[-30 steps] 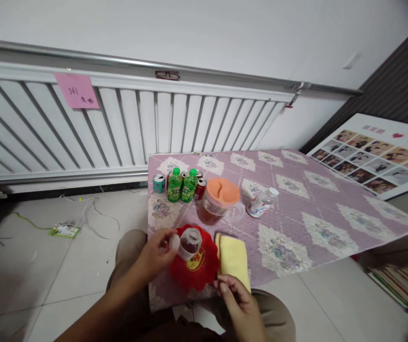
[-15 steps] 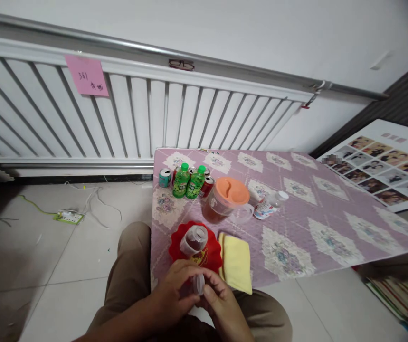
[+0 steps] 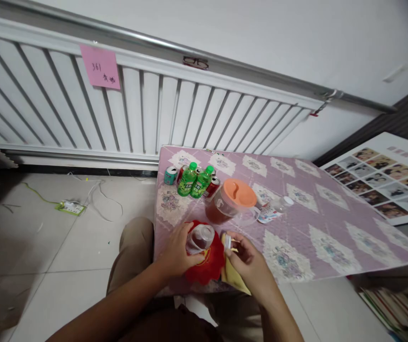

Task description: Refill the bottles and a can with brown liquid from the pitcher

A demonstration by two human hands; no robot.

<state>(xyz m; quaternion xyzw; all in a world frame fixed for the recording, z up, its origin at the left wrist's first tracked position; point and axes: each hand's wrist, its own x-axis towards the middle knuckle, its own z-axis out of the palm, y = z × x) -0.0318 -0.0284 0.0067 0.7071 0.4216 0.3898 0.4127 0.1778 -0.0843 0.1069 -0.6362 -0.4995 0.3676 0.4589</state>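
My left hand (image 3: 179,251) is curved around a clear plastic jar (image 3: 201,237), which stands on a scalloped red plate (image 3: 205,274). My right hand (image 3: 245,256) pinches a small whitish cap (image 3: 228,241) between thumb and fingers, just right of the plate. Under that hand lies a folded yellow cloth (image 3: 235,278), partly covered by it. Behind the plate stands a clear pitcher (image 3: 219,209) with an orange lid and brown liquid inside. A labelled clear bottle with a white cap (image 3: 273,210) leans right of the pitcher's handle.
Two green drink bottles (image 3: 199,184), a teal can (image 3: 170,175) and several red cans (image 3: 212,186) cluster at the table's back left. A floral purple cloth (image 3: 317,232) covers the table. A radiator (image 3: 168,111) runs behind. A power strip (image 3: 70,207) lies on the floor at left.
My hands have parted from in front of the plate. The left moved forward onto the jar; the right moved right and forward with the cap, over the yellow cloth. The view shifted slightly.
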